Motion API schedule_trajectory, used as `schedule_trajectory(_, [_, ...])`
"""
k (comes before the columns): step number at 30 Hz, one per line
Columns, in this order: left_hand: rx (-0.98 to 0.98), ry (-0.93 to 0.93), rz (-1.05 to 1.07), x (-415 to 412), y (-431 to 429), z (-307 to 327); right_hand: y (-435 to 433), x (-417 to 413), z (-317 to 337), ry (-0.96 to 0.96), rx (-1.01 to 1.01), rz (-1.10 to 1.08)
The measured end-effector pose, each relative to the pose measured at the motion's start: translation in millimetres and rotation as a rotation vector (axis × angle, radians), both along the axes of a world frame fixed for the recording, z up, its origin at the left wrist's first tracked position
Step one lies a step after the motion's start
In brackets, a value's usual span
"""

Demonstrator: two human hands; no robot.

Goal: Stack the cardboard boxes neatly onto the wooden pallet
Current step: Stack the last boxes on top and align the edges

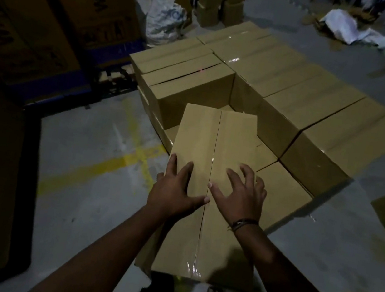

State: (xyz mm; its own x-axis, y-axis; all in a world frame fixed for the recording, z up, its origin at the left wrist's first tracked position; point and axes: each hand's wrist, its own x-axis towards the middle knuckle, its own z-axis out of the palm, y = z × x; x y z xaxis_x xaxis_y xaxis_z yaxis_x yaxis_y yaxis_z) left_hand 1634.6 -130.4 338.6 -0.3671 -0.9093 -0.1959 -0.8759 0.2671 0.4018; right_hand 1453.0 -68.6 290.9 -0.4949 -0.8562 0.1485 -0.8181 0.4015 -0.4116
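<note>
Cardboard box (pixel 213 149) lies at the stack's near edge under the left hand (pixel 175 189) and right hand (pixel 241 195), fingers spread flat on top, taller stacked boxes (pixel 306 93) walling the gap ahead, white sack (pixel 164 20) beyond.

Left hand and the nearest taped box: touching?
Touching. The head view shows the left hand lying flat on top of the taped box, its fingers spread and reaching the left edge.
</note>
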Motion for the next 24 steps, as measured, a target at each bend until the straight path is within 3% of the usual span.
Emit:
schedule_trajectory(17, [-0.116, 0.072, -0.343, 25.2, -290.6, 26.2, -235.7, 52.2, 39.1, -0.043, -0.083, -0.327])
schedule_trajectory(24, [-0.034, 0.039, -0.482, 5.1, -377.2, 8.9, -301.6, 44.9, 18.5, -0.085, -0.062, -0.439])
